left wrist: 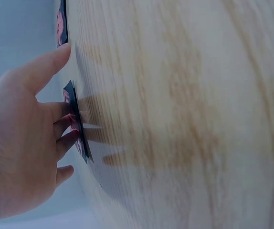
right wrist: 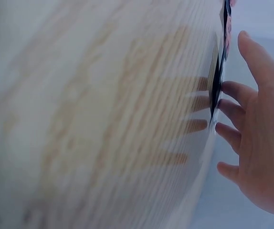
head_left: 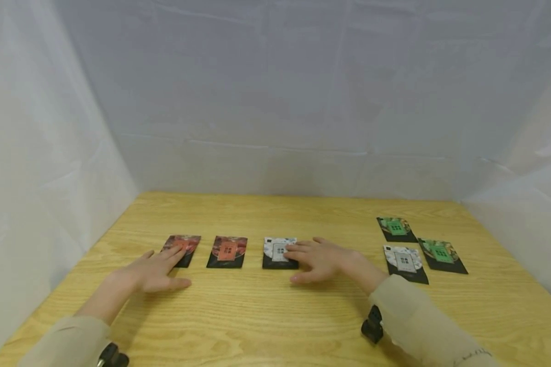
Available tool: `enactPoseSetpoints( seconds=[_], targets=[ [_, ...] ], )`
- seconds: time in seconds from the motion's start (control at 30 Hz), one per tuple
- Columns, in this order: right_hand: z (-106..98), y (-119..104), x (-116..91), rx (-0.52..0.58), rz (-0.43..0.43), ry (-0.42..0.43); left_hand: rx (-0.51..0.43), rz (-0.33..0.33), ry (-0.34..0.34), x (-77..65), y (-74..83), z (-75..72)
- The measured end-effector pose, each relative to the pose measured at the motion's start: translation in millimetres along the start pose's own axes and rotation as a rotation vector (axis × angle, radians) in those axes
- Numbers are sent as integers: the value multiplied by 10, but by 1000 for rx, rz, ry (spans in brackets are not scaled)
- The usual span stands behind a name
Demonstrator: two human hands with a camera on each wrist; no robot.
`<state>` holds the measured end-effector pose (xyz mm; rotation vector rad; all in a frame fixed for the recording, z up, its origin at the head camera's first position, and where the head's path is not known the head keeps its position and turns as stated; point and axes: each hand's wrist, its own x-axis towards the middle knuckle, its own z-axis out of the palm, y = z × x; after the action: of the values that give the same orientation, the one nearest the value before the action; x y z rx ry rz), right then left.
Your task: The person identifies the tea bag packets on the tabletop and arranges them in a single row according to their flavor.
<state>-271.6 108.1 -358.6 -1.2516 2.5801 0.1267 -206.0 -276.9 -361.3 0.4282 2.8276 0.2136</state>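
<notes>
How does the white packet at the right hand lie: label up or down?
The white packet lies label up; the head view shows the label beside the right hand.

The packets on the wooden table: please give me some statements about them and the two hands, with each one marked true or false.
1. The left hand touches the leftmost red-labelled packet. True.
2. The right hand touches a green-labelled packet. False: it touches a grey-labelled packet.
3. Another red-labelled packet lies between the two touched packets. True.
4. A green-labelled packet lies left of the left hand. False: the two green-labelled packets lie right of both hands.
</notes>
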Motion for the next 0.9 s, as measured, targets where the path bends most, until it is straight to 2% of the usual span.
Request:
enactPoseSetpoints(
  seconds=[0.9],
  targets=[
    [27,0,-12,-19,-15,23,-13,0,-9,1,6,6]
  ],
)
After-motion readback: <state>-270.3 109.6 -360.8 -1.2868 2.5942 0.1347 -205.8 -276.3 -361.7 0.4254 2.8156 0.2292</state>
